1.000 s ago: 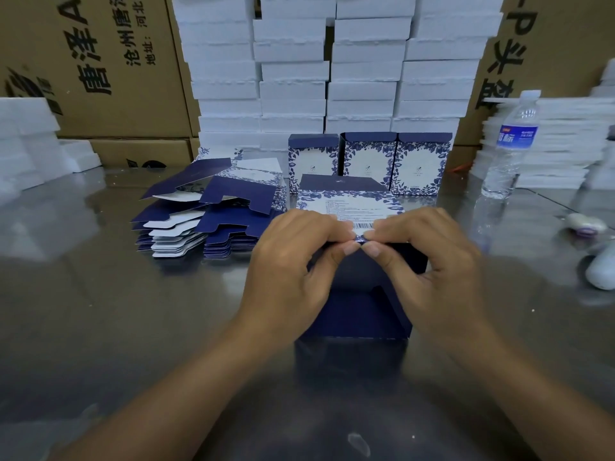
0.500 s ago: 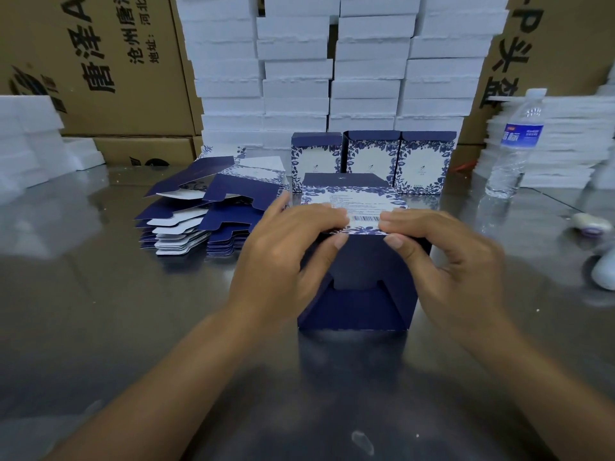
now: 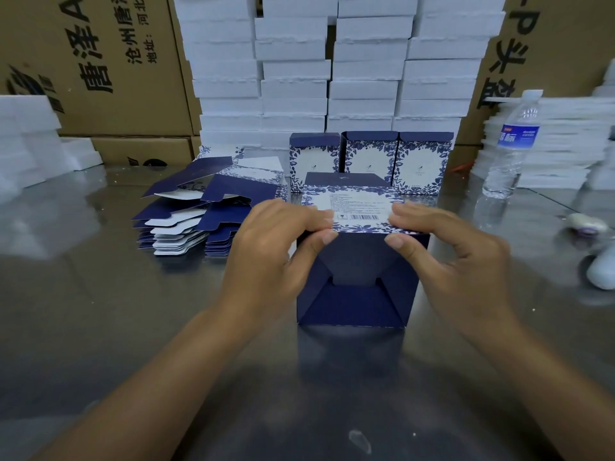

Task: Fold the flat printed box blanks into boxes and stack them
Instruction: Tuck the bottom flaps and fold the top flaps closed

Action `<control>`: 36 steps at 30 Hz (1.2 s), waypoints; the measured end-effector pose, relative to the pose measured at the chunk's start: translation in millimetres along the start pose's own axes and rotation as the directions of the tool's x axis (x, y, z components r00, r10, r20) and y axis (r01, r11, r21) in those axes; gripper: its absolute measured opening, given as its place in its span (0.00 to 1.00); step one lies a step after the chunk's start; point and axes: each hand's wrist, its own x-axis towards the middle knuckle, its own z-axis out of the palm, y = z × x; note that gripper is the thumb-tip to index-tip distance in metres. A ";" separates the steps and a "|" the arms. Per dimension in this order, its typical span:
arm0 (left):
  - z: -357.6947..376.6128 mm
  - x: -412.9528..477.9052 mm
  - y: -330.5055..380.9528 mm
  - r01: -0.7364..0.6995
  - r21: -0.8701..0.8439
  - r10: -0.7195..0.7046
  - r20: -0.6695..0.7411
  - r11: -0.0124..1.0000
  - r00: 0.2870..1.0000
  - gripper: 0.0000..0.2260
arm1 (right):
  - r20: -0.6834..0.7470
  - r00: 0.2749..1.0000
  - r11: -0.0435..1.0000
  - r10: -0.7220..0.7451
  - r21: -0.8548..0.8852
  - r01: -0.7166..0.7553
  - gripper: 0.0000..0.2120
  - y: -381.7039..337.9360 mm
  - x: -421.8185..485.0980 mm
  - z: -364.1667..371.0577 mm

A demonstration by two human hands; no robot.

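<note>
Steel tabletop (image 3: 100, 311) carries a blank pile (image 3: 199, 221). Left hand (image 3: 269, 254) and right hand (image 3: 456, 261) each pinch the navy box (image 3: 356, 294) by its top edge.

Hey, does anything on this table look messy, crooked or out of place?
The stack of flat blanks, left of the box being folded: its top sheets lie fanned and askew, flaps lifted. The three finished boxes behind stand upright in a row.

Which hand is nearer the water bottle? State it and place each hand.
Right. The right hand pinches the right top edge of the box, below-left of the water bottle; the left hand pinches the left edge, farther off across the box.
</note>
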 end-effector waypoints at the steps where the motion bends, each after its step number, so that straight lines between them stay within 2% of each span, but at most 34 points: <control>1: -1.2 0.3 -0.6 0.015 -0.014 -0.015 0.015 1.000 1.000 0.10 | 0.002 1.000 1.000 -0.002 0.000 0.002 0.08 -0.1 0.4 0.5; 6: -7.9 0.9 -5.2 0.071 -0.043 -0.067 0.074 0.997 0.995 0.12 | 0.003 1.000 1.000 -0.020 -0.004 0.020 0.06 0.6 1.0 0.9; 18: -8.3 3.7 -5.9 0.111 -0.046 -0.108 0.045 0.993 0.993 0.12 | 0.048 0.998 1.000 0.028 0.000 -0.028 0.09 1.4 3.5 -1.6; 23: -9.3 2.9 -8.1 0.167 -0.097 -0.163 0.047 0.981 0.985 0.10 | 0.106 0.989 0.993 0.104 0.043 -0.109 0.13 3.6 3.3 -4.7; 29: -6.5 1.9 -10.0 0.192 -0.127 -0.189 0.034 0.973 0.981 0.09 | 0.196 0.924 0.916 0.329 0.171 -0.363 0.14 6.2 2.9 -3.6; 34: -5.3 0.2 -8.8 0.268 -0.189 -0.258 0.075 0.945 0.963 0.05 | 0.179 0.934 0.915 0.310 0.209 -0.344 0.10 12.1 2.0 -1.4; 36: -4.8 -2.6 -11.6 0.357 -0.204 -0.324 0.178 0.911 0.929 0.12 | 0.231 0.919 0.910 0.319 0.196 -0.365 0.11 15.9 -1.7 -1.6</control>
